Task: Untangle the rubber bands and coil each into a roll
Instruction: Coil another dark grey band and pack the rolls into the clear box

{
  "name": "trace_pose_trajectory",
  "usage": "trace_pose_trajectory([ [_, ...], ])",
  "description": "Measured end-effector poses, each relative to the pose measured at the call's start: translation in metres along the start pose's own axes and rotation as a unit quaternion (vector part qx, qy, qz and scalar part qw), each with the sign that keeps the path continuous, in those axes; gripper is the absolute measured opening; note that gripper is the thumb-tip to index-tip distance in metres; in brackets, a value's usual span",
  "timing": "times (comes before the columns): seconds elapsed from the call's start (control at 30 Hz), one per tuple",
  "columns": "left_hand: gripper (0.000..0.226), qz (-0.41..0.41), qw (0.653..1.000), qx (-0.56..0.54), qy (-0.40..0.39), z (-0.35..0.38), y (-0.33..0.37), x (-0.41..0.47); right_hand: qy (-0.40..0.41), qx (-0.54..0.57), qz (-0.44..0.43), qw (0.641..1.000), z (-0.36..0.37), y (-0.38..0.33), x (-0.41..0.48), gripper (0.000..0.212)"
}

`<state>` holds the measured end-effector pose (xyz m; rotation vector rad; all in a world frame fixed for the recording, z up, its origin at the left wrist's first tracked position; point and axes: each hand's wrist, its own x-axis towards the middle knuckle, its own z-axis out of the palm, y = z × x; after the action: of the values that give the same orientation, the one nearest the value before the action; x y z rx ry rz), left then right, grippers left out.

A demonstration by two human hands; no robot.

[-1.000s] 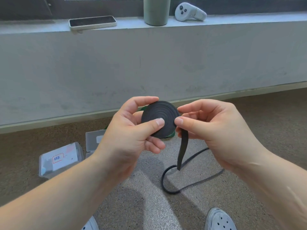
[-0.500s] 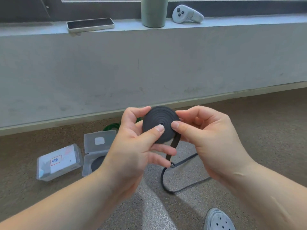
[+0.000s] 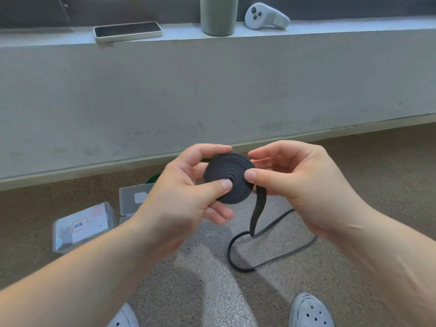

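A black rubber band is wound into a flat spiral roll (image 3: pixel 230 177) held up in front of me. My left hand (image 3: pixel 186 197) grips the roll, thumb pressed near its centre and fingers curled behind its rim. My right hand (image 3: pixel 299 185) pinches the roll's right edge where the loose tail (image 3: pixel 258 213) leaves it. The tail hangs down and runs into a loop (image 3: pixel 266 253) lying on the floor. A bit of green band (image 3: pixel 153 178) shows on the floor behind my left hand, mostly hidden.
Two clear plastic boxes lie on the floor at left, a labelled one (image 3: pixel 82 226) and another (image 3: pixel 134 197) behind my left wrist. The ledge above holds a phone (image 3: pixel 127 31), a grey cup (image 3: pixel 219 15) and a white controller (image 3: pixel 265 16). My shoes (image 3: pixel 309 311) are at the bottom.
The roll has been turned between my hands and my right thumb has shifted onto its right edge. The hanging tail now curves and the floor loop has shifted slightly.
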<state>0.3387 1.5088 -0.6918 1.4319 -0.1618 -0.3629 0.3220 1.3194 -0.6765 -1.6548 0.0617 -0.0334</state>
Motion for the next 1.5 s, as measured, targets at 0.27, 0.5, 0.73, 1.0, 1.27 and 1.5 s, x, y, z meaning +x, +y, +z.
trace_pose_trajectory([
  [0.27,0.042,0.006,0.996,-0.076,0.047,0.002,0.002,0.002,0.018,-0.012,-0.030,0.999,0.001,-0.001,0.000,0.011],
  [0.5,0.041,0.003,0.990,-0.130,0.061,0.007,-0.001,-0.003,0.041,0.047,-0.016,0.998,0.013,0.003,-0.007,0.009],
  [0.73,0.042,-0.012,0.988,-0.153,0.030,0.010,-0.004,-0.009,0.060,0.067,-0.031,0.995,0.019,0.008,-0.009,0.019],
  [1.0,0.036,-0.004,0.999,0.040,0.003,-0.005,0.002,0.002,-0.009,-0.006,-0.024,1.000,-0.003,0.000,-0.001,0.022],
  [1.27,0.040,0.005,1.000,0.006,-0.016,-0.001,0.001,0.001,-0.020,0.007,-0.029,0.999,-0.004,-0.003,-0.001,0.022],
  [1.5,0.038,0.009,0.996,-0.078,0.034,0.001,0.006,0.003,0.006,-0.032,-0.065,0.997,-0.001,0.000,0.000,0.023],
])
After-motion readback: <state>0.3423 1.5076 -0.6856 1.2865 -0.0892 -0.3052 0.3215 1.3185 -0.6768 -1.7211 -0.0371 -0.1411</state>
